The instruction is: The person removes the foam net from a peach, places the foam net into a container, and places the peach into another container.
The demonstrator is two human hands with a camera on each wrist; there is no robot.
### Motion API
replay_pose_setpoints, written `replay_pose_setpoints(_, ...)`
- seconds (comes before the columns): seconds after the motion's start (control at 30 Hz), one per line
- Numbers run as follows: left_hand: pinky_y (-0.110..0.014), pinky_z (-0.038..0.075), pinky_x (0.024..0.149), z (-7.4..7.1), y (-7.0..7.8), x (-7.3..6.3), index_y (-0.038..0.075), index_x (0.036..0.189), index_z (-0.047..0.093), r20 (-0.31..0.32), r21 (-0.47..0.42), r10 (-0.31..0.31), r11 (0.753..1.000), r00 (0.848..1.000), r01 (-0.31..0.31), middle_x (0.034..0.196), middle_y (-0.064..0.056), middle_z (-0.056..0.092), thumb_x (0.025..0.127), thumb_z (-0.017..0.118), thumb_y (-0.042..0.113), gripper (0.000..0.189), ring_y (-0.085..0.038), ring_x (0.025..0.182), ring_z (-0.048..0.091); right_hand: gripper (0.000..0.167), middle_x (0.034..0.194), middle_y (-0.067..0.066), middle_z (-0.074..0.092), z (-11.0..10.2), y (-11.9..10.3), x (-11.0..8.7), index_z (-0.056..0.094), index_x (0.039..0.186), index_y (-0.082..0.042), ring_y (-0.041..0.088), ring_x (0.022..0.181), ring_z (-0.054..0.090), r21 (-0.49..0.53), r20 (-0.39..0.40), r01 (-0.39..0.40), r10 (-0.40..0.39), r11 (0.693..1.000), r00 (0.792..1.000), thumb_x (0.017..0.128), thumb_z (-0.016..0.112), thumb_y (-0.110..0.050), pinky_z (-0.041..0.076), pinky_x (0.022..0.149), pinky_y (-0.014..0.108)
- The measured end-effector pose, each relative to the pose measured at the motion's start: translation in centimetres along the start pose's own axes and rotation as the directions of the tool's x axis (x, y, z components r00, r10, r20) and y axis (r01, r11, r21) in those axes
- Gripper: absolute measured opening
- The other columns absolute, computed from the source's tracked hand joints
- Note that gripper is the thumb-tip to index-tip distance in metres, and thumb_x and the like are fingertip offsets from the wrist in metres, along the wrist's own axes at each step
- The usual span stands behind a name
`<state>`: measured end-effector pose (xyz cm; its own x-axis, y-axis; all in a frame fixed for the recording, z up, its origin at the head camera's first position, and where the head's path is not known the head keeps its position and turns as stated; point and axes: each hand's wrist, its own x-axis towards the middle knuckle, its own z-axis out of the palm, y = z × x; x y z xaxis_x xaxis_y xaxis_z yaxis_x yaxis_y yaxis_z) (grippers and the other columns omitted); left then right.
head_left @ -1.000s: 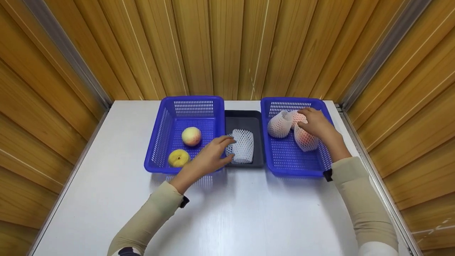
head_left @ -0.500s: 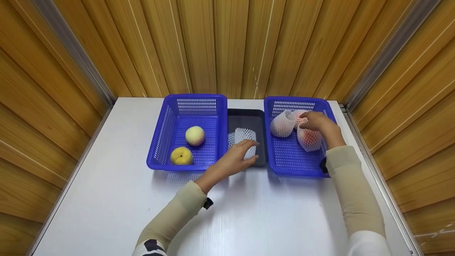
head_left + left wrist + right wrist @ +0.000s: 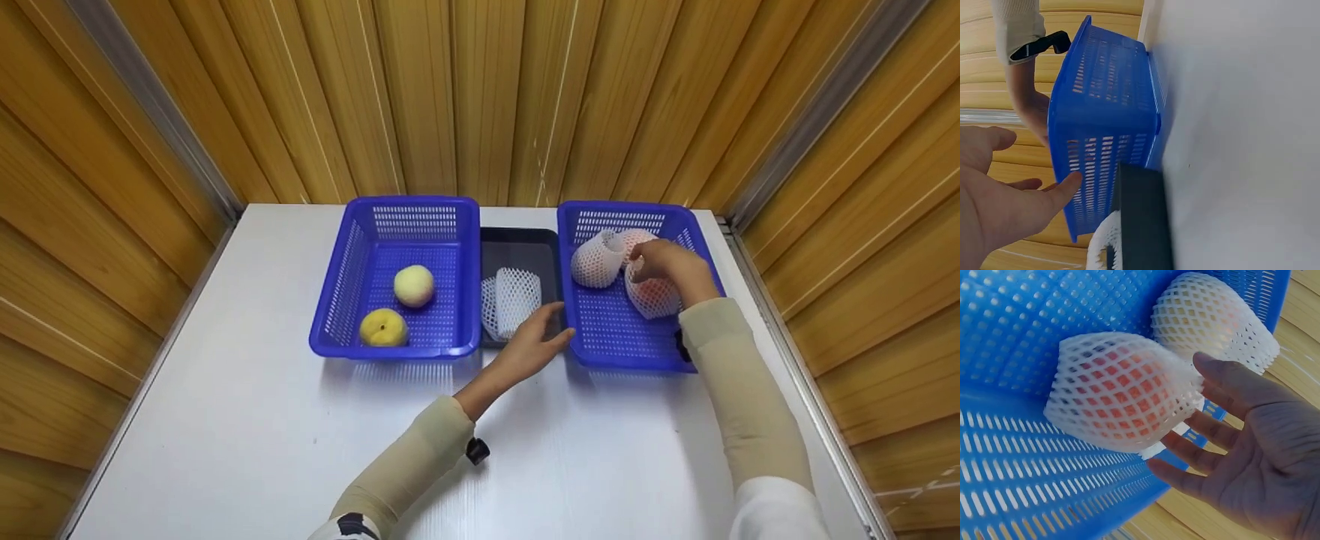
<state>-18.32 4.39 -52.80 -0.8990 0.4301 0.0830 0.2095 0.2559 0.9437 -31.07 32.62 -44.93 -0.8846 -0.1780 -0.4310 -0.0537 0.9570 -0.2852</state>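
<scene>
My right hand [image 3: 670,264] is over the right blue basket [image 3: 626,367], its fingertips right at the gathered end of a white foam net sleeve around a red peach [image 3: 1123,394]. In the right wrist view its fingers are loosely extended. Another netted peach [image 3: 598,260] lies to the left, and a third [image 3: 636,238] is partly hidden behind my right hand. My left hand [image 3: 529,346] hovers at the front-left corner of that basket, fingers spread and holding nothing.
Between the baskets sits a black tray [image 3: 521,238] with flattened white foam nets [image 3: 518,301]. The left blue basket [image 3: 321,300] holds a pale peach [image 3: 414,286] and a yellow peach [image 3: 383,328]. Wood-patterned walls enclose the white table [image 3: 225,420].
My left hand has moved right, from beside the left basket across the tray to the right basket. My right hand has shifted slightly, staying near the netted peach.
</scene>
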Motion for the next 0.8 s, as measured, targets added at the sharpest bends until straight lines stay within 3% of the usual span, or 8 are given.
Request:
replay_pose_setpoints(0.13, -0.036, 0.049, 0.107, 1.3, -0.6, 0.7, -0.005, 0.153, 0.034, -0.024, -0.206, -0.015, 0.979, 1.0, 0.009, 0.148, -0.023, 0.048, 0.099, 0.066, 0.014, 0.065, -0.035, 0.133, 0.053, 0.038, 0.121, 0.029, 0.054, 0.2, 0.4, 0.2, 0.063, 0.118, 0.005, 0.044, 0.11, 0.053, -0.072, -0.033, 0.044, -0.047, 0.996, 0.998, 0.089, 0.075, -0.016, 0.047, 0.095, 0.061)
replay_pose_setpoints(0.27, -0.034, 0.054, 0.101, 2.2, -1.2, 1.0, -0.004, 0.156, 0.024, -0.024, -0.319, -0.086, 0.945, 0.996, 0.074, 0.152, -0.023, 0.043, 0.094, 0.071, 0.007, 0.079, -0.035, 0.132, 0.055, 0.033, 0.109, 0.027, 0.059, 0.4, 0.8, 0.4, 0.062, 0.108, 0.008, 0.041, 0.1, 0.056, -0.12, -0.05, 0.103, -0.11, 0.987, 0.993, 0.086, 0.078, -0.012, 0.05, 0.089, 0.056)
replay_pose_setpoints(0.4, -0.035, 0.055, 0.099, 2.5, -1.5, 1.3, -0.003, 0.156, 0.028, -0.017, -0.383, -0.158, 0.913, 0.987, 0.14, 0.151, -0.023, 0.045, 0.092, 0.073, 0.003, 0.079, -0.034, 0.13, 0.056, 0.048, 0.121, 0.033, 0.051, 0.5, 0.8, 0.3, 0.054, 0.124, 0.009, 0.046, 0.109, 0.054, -0.072, -0.048, 0.094, -0.098, 0.993, 0.994, 0.085, 0.078, -0.007, 0.048, 0.095, 0.061)
replay_pose_setpoints(0.53, -0.034, 0.055, 0.099, 2.6, -1.6, 1.7, -0.003, 0.154, 0.032, 0.003, -0.455, -0.163, 0.879, 0.987, 0.146, 0.146, -0.023, 0.049, 0.09, 0.073, 0.0, 0.076, -0.033, 0.128, 0.057, 0.067, 0.135, 0.038, 0.036, 0.4, 1.0, -0.2, 0.045, 0.141, 0.002, 0.056, 0.124, 0.045, -0.068, -0.011, 0.026, -0.027, 0.997, 1.0, 0.084, 0.079, -0.008, 0.041, 0.101, 0.07)
replay_pose_setpoints(0.63, -0.033, 0.055, 0.098, 2.7, -1.7, 1.8, -0.002, 0.153, 0.033, 0.008, -0.473, -0.167, 0.868, 0.986, 0.151, 0.144, -0.022, 0.05, 0.09, 0.074, 0.0, 0.076, -0.032, 0.126, 0.058, 0.067, 0.139, 0.039, 0.039, 0.4, 1.2, -0.5, 0.049, 0.143, -0.001, 0.059, 0.129, 0.041, -0.116, 0.033, 0.009, -0.005, 0.993, 0.999, 0.084, 0.079, -0.011, 0.037, 0.104, 0.073)
replay_pose_setpoints(0.8, -0.034, 0.055, 0.099, 2.7, -1.9, 1.8, -0.001, 0.153, 0.034, 0.005, -0.484, -0.183, 0.86, 0.983, 0.162, 0.145, -0.021, 0.051, 0.09, 0.074, 0.0, 0.075, -0.03, 0.126, 0.059, 0.059, 0.145, 0.034, 0.045, 0.8, 2.0, -0.8, 0.053, 0.143, -0.002, 0.06, 0.137, 0.03, -0.09, 0.085, 0.008, 0.0, 0.996, 0.996, 0.09, 0.075, -0.018, 0.027, 0.109, 0.077)
